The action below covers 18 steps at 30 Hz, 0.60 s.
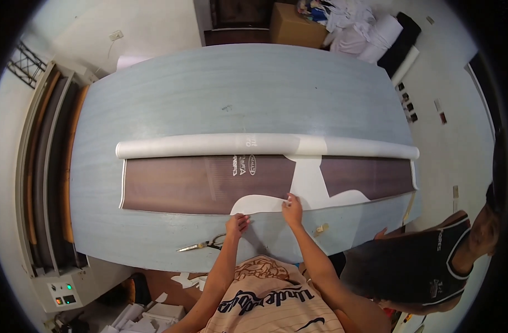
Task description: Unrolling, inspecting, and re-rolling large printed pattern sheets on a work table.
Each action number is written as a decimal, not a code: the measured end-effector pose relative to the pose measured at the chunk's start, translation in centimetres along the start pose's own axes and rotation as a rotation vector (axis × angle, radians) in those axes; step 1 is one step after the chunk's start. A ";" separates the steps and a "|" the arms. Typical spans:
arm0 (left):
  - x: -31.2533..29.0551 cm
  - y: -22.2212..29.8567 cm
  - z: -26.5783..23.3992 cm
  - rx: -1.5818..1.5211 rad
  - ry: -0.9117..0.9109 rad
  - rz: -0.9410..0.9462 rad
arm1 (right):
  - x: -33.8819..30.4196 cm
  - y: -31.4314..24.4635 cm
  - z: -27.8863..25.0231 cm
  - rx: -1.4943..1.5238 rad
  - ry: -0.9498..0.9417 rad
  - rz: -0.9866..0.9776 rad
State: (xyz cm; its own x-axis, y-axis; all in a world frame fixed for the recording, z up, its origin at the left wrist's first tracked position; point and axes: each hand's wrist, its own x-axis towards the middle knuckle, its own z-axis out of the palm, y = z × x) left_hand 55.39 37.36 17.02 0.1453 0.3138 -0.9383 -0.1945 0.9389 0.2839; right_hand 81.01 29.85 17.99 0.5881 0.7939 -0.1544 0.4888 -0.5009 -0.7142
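A long sheet of printed paper [171, 183], dark brown with white curved shapes, lies across the table in front of me. Its far part is wound into a white roll [209, 146]. At the sheet's near edge my left hand [238, 223] is closed, its fingertips curled at the edge. My right hand [291, 209] reaches a little over the white area, fingers bent together; what they pinch, if anything, is hidden. A pair of scissors [201, 245] with dark handles rests on the table left of my left hand.
The large blue-grey table [237, 83] fills the middle. A roller machine [49, 177] stands along its left side. Another person in a dark sleeveless top [409, 261] is close on my right. A cardboard box [298, 26] and white rolls [380, 38] sit beyond the far edge.
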 end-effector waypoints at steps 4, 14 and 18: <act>-0.3 -0.5 2.0 0.028 -0.056 0.023 | -0.9 8.8 -3.7 -0.032 0.570 0.374; 1.3 -2.5 2.1 -0.010 -0.074 0.169 | 2.0 13.1 -9.6 1.234 0.346 1.019; 1.8 -1.2 0.6 0.046 -0.007 0.205 | 2.6 12.1 -9.5 1.159 0.281 1.045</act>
State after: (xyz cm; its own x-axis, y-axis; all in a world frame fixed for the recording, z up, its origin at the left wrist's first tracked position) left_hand 56.51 36.88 15.16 0.1134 0.5001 -0.8585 -0.1764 0.8605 0.4780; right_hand 94.59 22.53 15.42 0.4958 0.1297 -0.8587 -0.8492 -0.1347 -0.5107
